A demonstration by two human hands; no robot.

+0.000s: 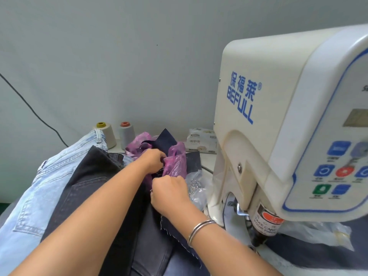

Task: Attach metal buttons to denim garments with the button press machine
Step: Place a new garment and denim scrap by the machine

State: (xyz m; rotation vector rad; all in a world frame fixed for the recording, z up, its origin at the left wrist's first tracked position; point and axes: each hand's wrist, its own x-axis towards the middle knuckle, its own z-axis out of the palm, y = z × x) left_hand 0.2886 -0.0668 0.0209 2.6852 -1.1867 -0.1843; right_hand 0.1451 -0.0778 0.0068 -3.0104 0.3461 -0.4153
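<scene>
A cream button press machine [278,108] with a blue control panel stands at the right; its press head [262,224] hangs low over the table. Dark denim garments [95,188] and light blue jeans [49,176] lie piled at the left and centre. Behind them sits a purple plastic bag [175,162] with dark denim pieces sticking out. My left hand [153,158] grips the bag's edge with curled fingers. My right hand [169,192], a bangle on its wrist, is curled just below the bag; what it pinches is hidden. A clear bag of metal buttons [194,186] lies beside it.
Two thread cones [105,134] stand by the grey wall, with a tissue pack [201,142] to their right. A black cable [29,106] runs down the wall. Clear plastic [318,234] lies under the machine at the right.
</scene>
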